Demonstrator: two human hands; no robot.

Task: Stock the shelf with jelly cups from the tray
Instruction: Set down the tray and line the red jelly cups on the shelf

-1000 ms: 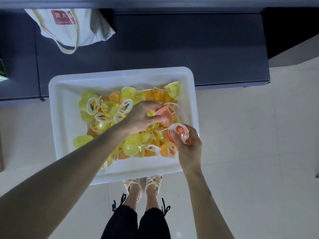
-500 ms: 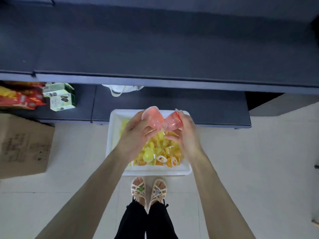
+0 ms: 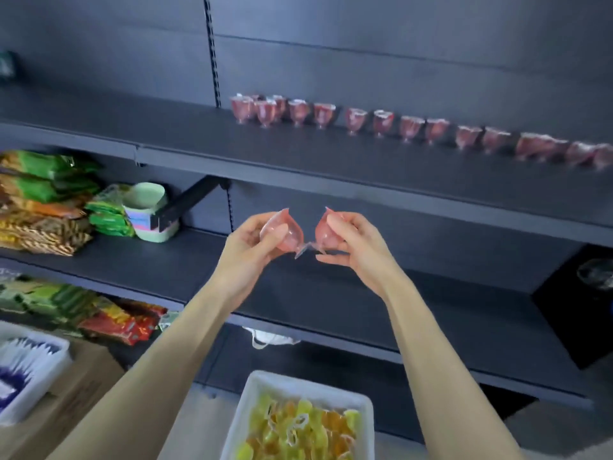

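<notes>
The left grip [image 3: 250,242] is clamped on 1 pink jelly cup [image 3: 286,234] and the right grip [image 3: 353,242] on a 2nd pink cup [image 3: 326,234], with fingers curled round each rounded bowl. Both cups are tilted with their narrow feet angled together toward 6 o'clock; blur hides whether they touch. Holding the bowls probably leaves the feet free to land flat.

At 12 o'clock the dark, matte upper shelf [image 3: 298,151] carries a row of pink cups [image 3: 381,122] running toward 3 o'clock. They stand upright near the back, apparently sorted by colour. The cups look like thin, glossy, translucent plastic goblets with pale film lids.

At 6 o'clock the white plastic tray [image 3: 252,410] holds heaped yellow and orange cups [image 3: 298,429].
</notes>
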